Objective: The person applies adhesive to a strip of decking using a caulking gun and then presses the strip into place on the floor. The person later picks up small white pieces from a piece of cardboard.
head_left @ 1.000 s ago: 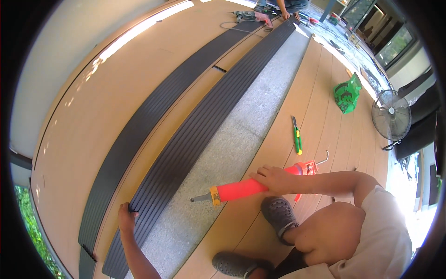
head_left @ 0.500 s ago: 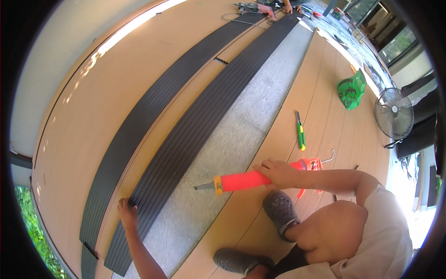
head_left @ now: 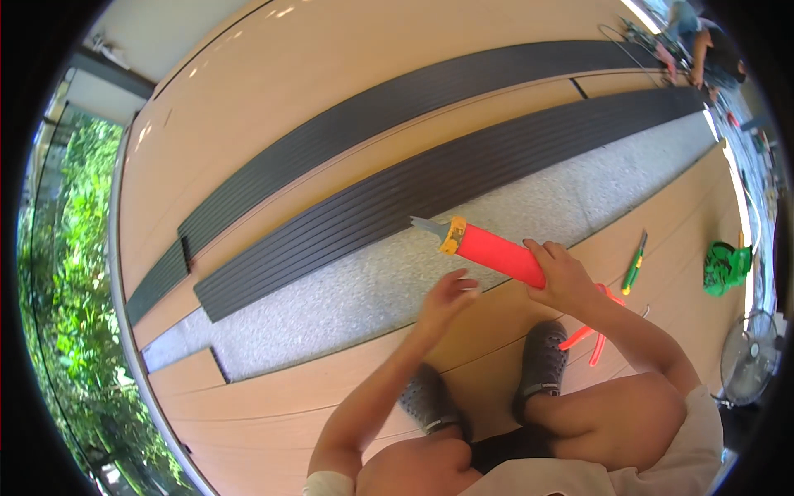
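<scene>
My right hand [head_left: 566,279] is wrapped round the red barrel of a caulking gun [head_left: 499,255]. Its yellow-capped grey nozzle points up and left over a dark grooved deck board [head_left: 389,202]; the orange handle hangs by my right forearm. Close below the nozzle, my left hand [head_left: 449,304] is in the air with fingers apart and nothing in them. That dark board lies along a strip of bare grey concrete [head_left: 322,331], its grooves facing up.
A second dark grooved board [head_left: 364,107] lies farther back on tan decking [head_left: 273,107]. On the right are a green utility knife [head_left: 634,264], a green bag [head_left: 726,269] and a fan [head_left: 748,357]. A co-worker [head_left: 721,62] crouches at the boards' far end. Greenery [head_left: 83,331] borders the left.
My left hand has let go of the dark board's edge and moved right, near the caulking gun. The gun's nozzle has tilted upward. My view has turned to the left.
</scene>
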`<state>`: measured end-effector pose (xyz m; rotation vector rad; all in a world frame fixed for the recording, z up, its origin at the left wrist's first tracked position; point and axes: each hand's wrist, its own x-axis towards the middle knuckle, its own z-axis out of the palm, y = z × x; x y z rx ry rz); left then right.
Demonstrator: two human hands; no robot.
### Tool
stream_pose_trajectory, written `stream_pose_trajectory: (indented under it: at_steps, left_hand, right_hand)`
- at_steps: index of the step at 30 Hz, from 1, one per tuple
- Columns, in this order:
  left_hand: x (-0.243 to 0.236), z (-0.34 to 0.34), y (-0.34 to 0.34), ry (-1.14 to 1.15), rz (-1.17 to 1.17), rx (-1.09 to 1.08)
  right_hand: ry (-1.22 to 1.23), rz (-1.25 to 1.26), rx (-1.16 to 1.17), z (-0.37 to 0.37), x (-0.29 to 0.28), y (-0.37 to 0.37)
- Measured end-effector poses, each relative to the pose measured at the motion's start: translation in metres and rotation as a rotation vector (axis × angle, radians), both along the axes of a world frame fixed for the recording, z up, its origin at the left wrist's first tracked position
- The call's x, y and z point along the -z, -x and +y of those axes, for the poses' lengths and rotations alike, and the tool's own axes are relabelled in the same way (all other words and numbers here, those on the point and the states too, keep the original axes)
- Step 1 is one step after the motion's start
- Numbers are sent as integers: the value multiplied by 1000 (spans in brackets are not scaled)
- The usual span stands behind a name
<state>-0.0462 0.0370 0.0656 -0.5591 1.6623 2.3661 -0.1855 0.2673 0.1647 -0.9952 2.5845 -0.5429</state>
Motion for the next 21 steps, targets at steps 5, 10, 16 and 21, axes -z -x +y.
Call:
stream_pose_trajectory:
  at_steps: [5,10,16,21]
  left_hand:
    - [-49,35,24,-479,-241,-407]
    - [-46,-23,-5,-400,-250,-573]
    - [-58,-110,-35,-447,-19,-708]
    - [-65,-114,-38,-592,141,-821]
  right_hand:
    - [18,94,-202,-50,-8,-25]
    - [301,326,-141,-37,-26,-39]
    - [196,-158,544,64,-36,-19]
    - [674,-1238,93,20,-63,10]
